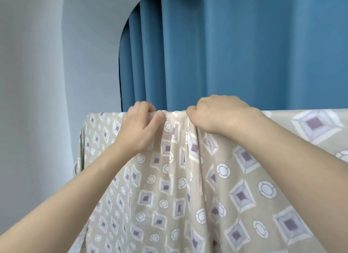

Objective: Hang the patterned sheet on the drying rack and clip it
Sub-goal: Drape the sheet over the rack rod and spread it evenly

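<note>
Behind, blue curtain (244, 45) and pale grey wall (37, 73). In front, beige sheet (188, 186) with diamonds and rings, draped over a hidden top edge. Left hand (139, 126) and right hand (216, 115) side by side, curled, gripping bunched sheet there.

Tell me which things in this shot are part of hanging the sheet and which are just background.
Part of the job:
patterned sheet, draped over a top edge, bunched between the hands
left hand, gripping the sheet's top fold
right hand, gripping the same fold
The rack itself is hidden under the sheet; no clip shows.

Just background:
blue curtain
grey wall
</note>
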A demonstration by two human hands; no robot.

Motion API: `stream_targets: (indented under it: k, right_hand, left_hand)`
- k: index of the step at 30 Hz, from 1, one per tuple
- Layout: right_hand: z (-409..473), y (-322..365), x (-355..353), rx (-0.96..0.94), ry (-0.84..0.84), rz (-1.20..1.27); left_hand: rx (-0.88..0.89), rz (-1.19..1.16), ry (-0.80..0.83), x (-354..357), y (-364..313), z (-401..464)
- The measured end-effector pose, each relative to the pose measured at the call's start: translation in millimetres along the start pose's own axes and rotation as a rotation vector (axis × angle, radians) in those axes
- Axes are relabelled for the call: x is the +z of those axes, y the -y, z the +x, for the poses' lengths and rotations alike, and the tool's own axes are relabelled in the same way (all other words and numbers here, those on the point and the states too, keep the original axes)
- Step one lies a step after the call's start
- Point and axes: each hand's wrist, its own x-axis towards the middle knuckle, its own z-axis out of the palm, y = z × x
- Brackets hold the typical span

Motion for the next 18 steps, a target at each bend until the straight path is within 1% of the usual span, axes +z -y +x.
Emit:
stream_targets:
  k: [1, 2, 3, 4, 5, 6, 9, 10, 11, 12, 14, 16, 18]
  right_hand:
    - [2, 2, 3, -0.008, -0.02, -0.002]
    - [5, 3, 5, -0.013, -0.035, -0.006]
    - [7, 2, 7, -0.014, -0.044, -0.009]
    - [8, 0, 8, -0.009, -0.046, -0.011]
    - [10, -3, 9, 0.001, -0.045, -0.012]
    - [11, -7, 9, 0.013, -0.044, -0.015]
    - [8, -19, 9, 0.051, -0.045, -0.044]
    - [7, -23, 9, 0.059, -0.05, -0.06]
    - [5, -26, 10, 0.065, -0.059, -0.077]
    - [3, -28, 11, 0.07, -0.07, -0.089]
    - [0, -30, 11, 0.069, -0.093, -0.093]
    - [-3, -26, 10, 0.065, -0.106, -0.083]
    - [-5, -20, 9, 0.058, -0.119, -0.072]
  left_hand:
    - [-0.004, -0.002, -0.092, 0, 4, -15]
    - [-0.022, -0.029, -0.15, 2, 5, -30]
    - [-0.054, -0.076, -0.141, 3, 4, -43]
    - [-0.097, -0.134, -0.067, 5, 2, -55]
    - [-0.153, -0.181, 0.061, 7, 0, -64]
    - [-0.207, -0.189, 0.222, 11, 0, -71]
    - [-0.292, -0.142, 0.739, 24, 4, -83]
    - [-0.301, -0.177, 0.869, 28, 6, -87]
    - [-0.307, -0.236, 0.951, 32, 8, -91]
    - [-0.303, -0.294, 0.985, 35, 8, -94]
    - [-0.271, -0.327, 0.975, 39, 5, -96]
    - [-0.235, -0.323, 0.924, 39, 0, -94]
    - [-0.256, -0.374, 0.857, 37, -4, -87]
